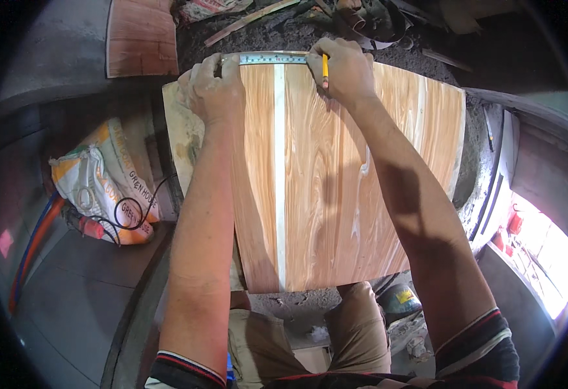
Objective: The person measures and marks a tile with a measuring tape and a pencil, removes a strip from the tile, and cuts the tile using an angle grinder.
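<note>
A wood-grain panel [323,194] with a pale stripe running down it lies flat in front of me. Across its far edge stretches a steel measuring tape [274,59], its blade drawn out between my hands. My left hand [216,87] is closed on the tape's left end, at the panel's far left corner. At the other end, my right hand [349,72] grips the tape with curled fingers and also keeps a yellow pencil [325,68] between them. The pencil points away from me, its eraser end nearest. Whatever tape case there is stays hidden in the hands.
Beyond the panel is dark rubble with a wood strip [251,23] on it. A reddish wood-grain piece [142,39] lies far left. To the left, a printed sack [105,188] has a black cable [142,217] over it. Light enters an opening [546,243] at right.
</note>
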`<state>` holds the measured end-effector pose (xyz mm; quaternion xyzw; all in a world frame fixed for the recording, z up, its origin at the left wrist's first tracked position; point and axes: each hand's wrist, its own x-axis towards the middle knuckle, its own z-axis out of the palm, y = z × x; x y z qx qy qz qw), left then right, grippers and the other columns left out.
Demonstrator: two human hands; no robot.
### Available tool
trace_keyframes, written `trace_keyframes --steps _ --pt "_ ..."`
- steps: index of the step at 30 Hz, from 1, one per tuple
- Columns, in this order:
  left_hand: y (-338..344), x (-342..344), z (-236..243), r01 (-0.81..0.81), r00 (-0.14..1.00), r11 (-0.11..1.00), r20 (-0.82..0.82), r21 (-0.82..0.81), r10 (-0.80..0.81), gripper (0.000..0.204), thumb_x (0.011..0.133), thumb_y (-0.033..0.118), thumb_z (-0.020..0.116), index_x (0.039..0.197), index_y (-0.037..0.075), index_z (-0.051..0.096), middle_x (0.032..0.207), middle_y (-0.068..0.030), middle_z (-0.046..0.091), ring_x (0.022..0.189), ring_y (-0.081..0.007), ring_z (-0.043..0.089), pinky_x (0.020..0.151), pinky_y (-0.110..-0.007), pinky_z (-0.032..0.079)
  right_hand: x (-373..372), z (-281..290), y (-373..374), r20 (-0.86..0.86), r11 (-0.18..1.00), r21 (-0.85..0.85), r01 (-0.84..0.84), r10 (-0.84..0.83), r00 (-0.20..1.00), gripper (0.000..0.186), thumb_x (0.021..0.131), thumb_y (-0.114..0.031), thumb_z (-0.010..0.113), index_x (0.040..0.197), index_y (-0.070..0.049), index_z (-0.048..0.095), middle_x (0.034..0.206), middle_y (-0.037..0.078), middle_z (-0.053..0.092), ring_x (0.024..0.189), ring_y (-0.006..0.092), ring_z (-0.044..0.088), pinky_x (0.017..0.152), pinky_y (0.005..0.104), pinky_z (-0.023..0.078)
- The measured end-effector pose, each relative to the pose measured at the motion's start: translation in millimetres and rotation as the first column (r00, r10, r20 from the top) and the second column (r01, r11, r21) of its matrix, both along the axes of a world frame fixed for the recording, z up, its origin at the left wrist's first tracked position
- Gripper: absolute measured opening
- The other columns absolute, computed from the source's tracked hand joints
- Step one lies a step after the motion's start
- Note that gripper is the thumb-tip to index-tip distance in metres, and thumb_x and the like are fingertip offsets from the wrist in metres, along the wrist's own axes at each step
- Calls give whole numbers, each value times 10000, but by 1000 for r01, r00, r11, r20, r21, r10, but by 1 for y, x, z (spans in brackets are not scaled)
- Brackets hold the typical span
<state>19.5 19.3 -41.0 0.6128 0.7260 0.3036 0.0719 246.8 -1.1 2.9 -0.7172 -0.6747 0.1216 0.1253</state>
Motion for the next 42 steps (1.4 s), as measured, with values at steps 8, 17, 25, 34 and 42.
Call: trace_keyframes --steps 8,17,25,34,42 --pt "3 -7 -11 -3 1000 1000 31 21 3 300 843 411 744 1000 162 801 995 -30 735 1129 -304 573 1000 -507 339 -6 2 1 -20 1000 4 19 -19 1000 110 893 -280 670 966 -222 729 969 20 701 1078 262 638 936 484 419" --pt "1 -5 -8 4 1000 999 24 -33 -4 317 838 407 752 1000 140 807 989 -45 740 1111 -302 579 992 -469 395 0 -3 2 40 1000 1 -29 29 999 95 898 -258 664 967 -232 724 982 -3 710 1073 246 653 921 492 439" --pt "1 -4 -7 20 999 1000 50 -16 -19 303 805 386 772 954 123 797 949 -35 730 1129 -301 571 994 -493 365 2 -5 5 12 1000 -4 -17 17 1000 174 896 -353 661 950 -203 730 987 21 717 1076 266 660 937 497 444" --pt "2 -1 -11 16 1000 997 18 82 -17 248 763 324 815 886 112 776 881 -44 714 1003 -332 598 894 -478 454 2 -4 6 -172 936 350 28 35 985 288 918 -266 652 1187 -185 716 1084 50 733 1080 276 666 963 448 475" --pt "2 -9 -8 36 999 999 -18 -8 -36 286 818 392 764 928 129 789 961 -48 728 1068 -318 583 933 -474 481 -10 21 2 -654 998 -52 47 -70 753 231 935 -295 640 960 -85 731 854 53 747 891 166 709 853 323 541"
